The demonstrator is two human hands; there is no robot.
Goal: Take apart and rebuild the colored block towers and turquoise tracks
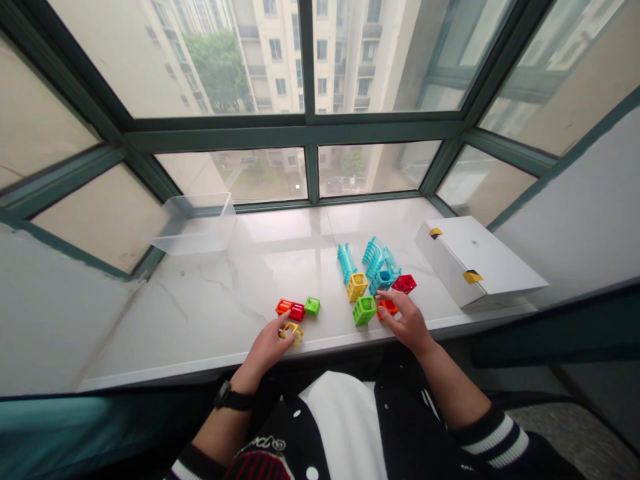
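Observation:
Small hollow plastic cubes lie on a white marble window sill (pixel 225 293). My left hand (pixel 267 347) pinches a yellow cube frame (pixel 292 331) at the sill's front edge. Just beyond it sit an orange cube (pixel 283 307), a red cube (pixel 297 311) and a light green cube (pixel 313 305) in a row. My right hand (pixel 406 320) rests with curled fingers over an orange piece (pixel 387 307), beside a green cube (pixel 365 310). Behind are a yellow cube (pixel 357 287), a red cube (pixel 404 284) and several turquoise ribbed pieces (pixel 376 260).
A clear plastic tub (pixel 195 223) stands at the back left of the sill. A white cardboard box (pixel 475 260) with yellow-black tape lies at the right. Window panes surround the sill on three sides. A watch (pixel 233 399) is on my left wrist.

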